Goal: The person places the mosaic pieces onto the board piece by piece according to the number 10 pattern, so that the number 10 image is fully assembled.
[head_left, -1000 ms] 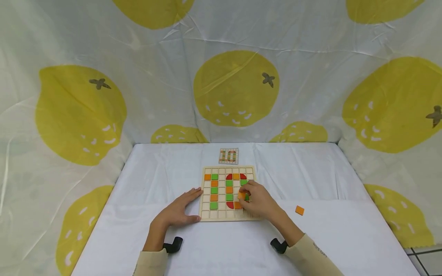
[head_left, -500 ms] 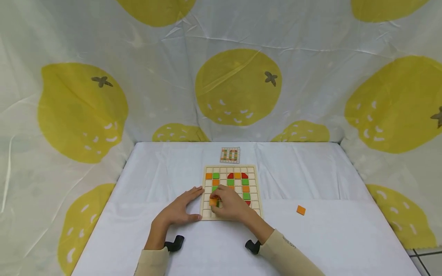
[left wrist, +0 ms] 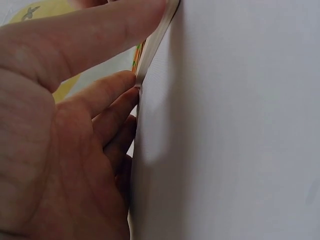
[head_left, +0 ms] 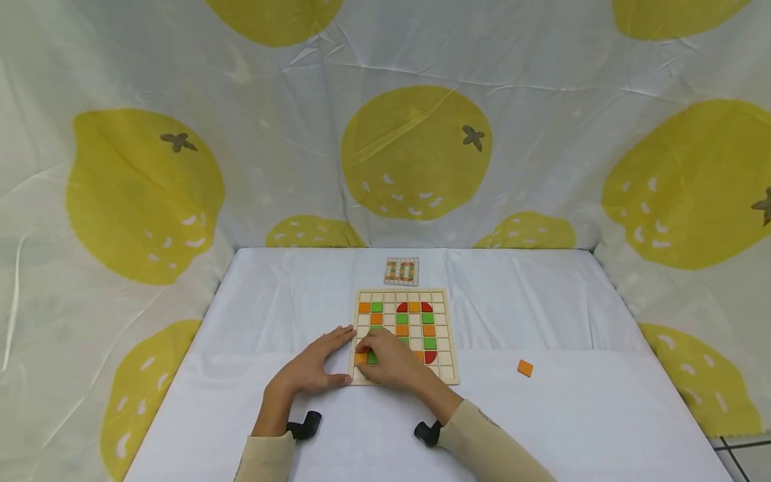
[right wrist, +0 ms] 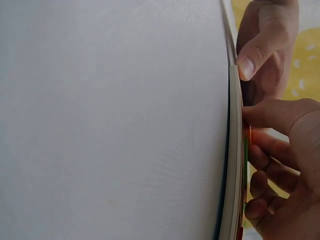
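A wooden grid board (head_left: 446, 375) lies on the table, with orange and green square tiles and red rounded tiles in its cells. My left hand (head_left: 314, 363) rests against its left edge, fingers extended and thumb at the near corner. In the left wrist view, those fingertips meet the board's side. Over the lower left cells, my right hand (head_left: 391, 358) pinches an orange square tile (head_left: 361, 359) between thumb and fingers, beside a green tile (head_left: 372, 359). The right wrist view shows the orange tile edge-on between the fingers, and this hand hides some lower cells.
Just beyond the board lies a small pattern card (head_left: 401, 271) with a similar coloured grid. A loose orange tile (head_left: 525, 368) sits on the white cloth (head_left: 578, 415) to the right. A lemon-print curtain (head_left: 415, 154) hangs around the table.
My right hand has moved left across the board with the orange tile, from the right-hand columns to the lower left cells. The left hand keeps its place at the board's edge.
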{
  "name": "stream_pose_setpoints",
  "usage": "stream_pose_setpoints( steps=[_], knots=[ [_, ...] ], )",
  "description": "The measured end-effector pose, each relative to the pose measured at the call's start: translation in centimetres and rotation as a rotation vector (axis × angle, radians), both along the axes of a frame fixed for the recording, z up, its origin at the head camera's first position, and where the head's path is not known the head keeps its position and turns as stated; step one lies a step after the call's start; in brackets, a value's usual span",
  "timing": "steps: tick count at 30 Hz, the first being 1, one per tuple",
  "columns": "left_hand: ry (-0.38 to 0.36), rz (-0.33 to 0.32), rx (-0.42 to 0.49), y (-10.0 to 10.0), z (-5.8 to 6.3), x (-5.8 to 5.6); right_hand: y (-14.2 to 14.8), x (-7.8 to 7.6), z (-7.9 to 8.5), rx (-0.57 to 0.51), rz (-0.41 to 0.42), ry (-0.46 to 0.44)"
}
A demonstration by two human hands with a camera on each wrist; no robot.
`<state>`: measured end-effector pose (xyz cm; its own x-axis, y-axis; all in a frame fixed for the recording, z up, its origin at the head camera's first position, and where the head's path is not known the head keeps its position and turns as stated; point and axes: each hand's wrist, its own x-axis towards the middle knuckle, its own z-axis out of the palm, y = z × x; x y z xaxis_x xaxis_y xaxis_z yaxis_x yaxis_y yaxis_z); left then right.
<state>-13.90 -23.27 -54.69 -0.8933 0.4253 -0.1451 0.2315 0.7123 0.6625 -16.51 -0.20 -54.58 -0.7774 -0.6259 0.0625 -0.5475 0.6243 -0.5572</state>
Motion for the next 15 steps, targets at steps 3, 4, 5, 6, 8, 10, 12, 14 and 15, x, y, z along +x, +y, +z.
stream_pose_setpoints(
  steps=[3,4,5,6,8,10,12,14,15],
  knots=[
    [-0.001,0.001,0.004,0.09,0.11,-0.08,-0.08,-0.05,-0.05,0.009,-0.009,-0.004],
    [0.000,0.001,0.006,0.10,0.14,-0.10,-0.10,-0.02,0.03,0.015,-0.014,-0.008],
    [0.003,0.001,0.006,0.10,0.12,-0.13,-0.11,-0.02,0.03,0.020,-0.018,-0.010],
    [0.003,0.002,0.008,0.09,0.12,-0.14,-0.11,-0.01,0.07,0.024,-0.020,-0.014],
    [0.002,0.006,0.006,0.06,0.09,-0.14,-0.13,0.00,0.10,0.028,-0.020,-0.018],
    [-0.003,0.010,0.005,0.03,0.06,-0.12,-0.11,0.02,0.15,0.030,-0.020,-0.021],
    [-0.007,0.013,0.006,0.01,0.06,-0.06,-0.03,0.07,0.25,0.021,-0.020,-0.026],
    [-0.010,0.014,0.003,-0.04,0.06,0.04,0.11,0.15,0.33,0.010,-0.020,-0.035],
    [-0.007,0.012,-0.001,-0.10,0.04,0.10,0.21,0.20,0.36,0.005,-0.018,-0.040]
  ],
)
